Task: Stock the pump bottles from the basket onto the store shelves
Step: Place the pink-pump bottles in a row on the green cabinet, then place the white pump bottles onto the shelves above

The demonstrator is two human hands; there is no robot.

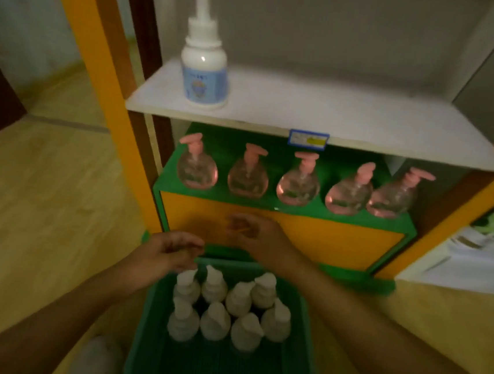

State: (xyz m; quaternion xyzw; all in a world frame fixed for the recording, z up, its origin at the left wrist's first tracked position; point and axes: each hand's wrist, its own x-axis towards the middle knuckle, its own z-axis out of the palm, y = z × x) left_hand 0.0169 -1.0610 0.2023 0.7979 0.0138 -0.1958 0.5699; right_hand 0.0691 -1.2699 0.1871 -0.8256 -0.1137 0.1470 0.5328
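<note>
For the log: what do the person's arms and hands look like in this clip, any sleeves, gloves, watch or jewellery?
Both forearms enter from the bottom corners and are bare as far as the frame shows: no sleeves in view. The left hand and right hand wear no gloves. No watch, bracelet or ring can be made out, though the picture is dim and motion-blurred, so something small could be missed.

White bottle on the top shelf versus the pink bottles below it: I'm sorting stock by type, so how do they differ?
The white bottle is opaque with a blue label; the pink bottles are clear, holding pink liquid. The white bottle is taller with a white pump; the pink bottles are squat and round with pink pumps. The white bottle stands alone on the white shelf; the pink bottles form a row of five on the green shelf. All stand upright.
</note>
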